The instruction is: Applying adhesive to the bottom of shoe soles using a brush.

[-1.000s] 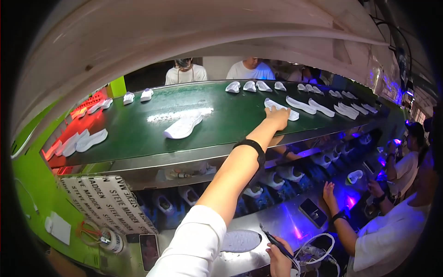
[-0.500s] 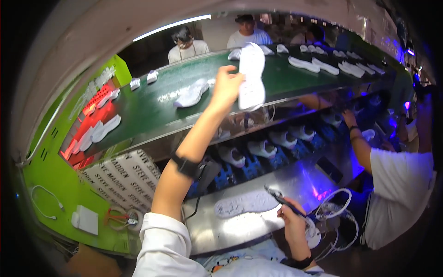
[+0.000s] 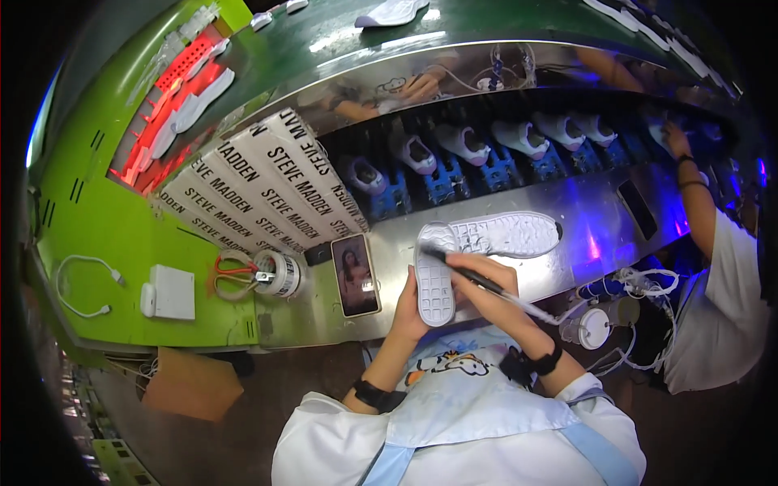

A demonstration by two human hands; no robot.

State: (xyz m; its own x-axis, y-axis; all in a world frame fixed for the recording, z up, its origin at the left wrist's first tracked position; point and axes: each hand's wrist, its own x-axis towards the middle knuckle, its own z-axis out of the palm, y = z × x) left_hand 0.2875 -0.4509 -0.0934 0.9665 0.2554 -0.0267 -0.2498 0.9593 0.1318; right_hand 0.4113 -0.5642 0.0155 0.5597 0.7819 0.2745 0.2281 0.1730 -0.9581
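Note:
My left hand (image 3: 411, 306) grips a white shoe sole (image 3: 436, 296) by its edge, upright in front of my apron, its gridded face toward me. My right hand (image 3: 493, 301) is closed round a slim black brush (image 3: 484, 283) with a pale tube running from its back end. The dark brush tip lies over the upper part of the held sole; whether it touches, I cannot tell. Just behind, a second white sole (image 3: 519, 233) rests on the metal bench, partly covered by the held one.
Shoes (image 3: 466, 148) stand in a row on blue holders behind the bench. A green conveyor (image 3: 486, 24) carries soles. To the left are a phone (image 3: 356, 275), a tape roll (image 3: 279, 275), scissors (image 3: 231, 271) and a printed box (image 3: 267, 186). A co-worker's arm (image 3: 703, 211) reaches in at right.
My left hand has come down from over the conveyor to my front with the sole. My right hand has brought the brush up to that sole. The view has tilted down.

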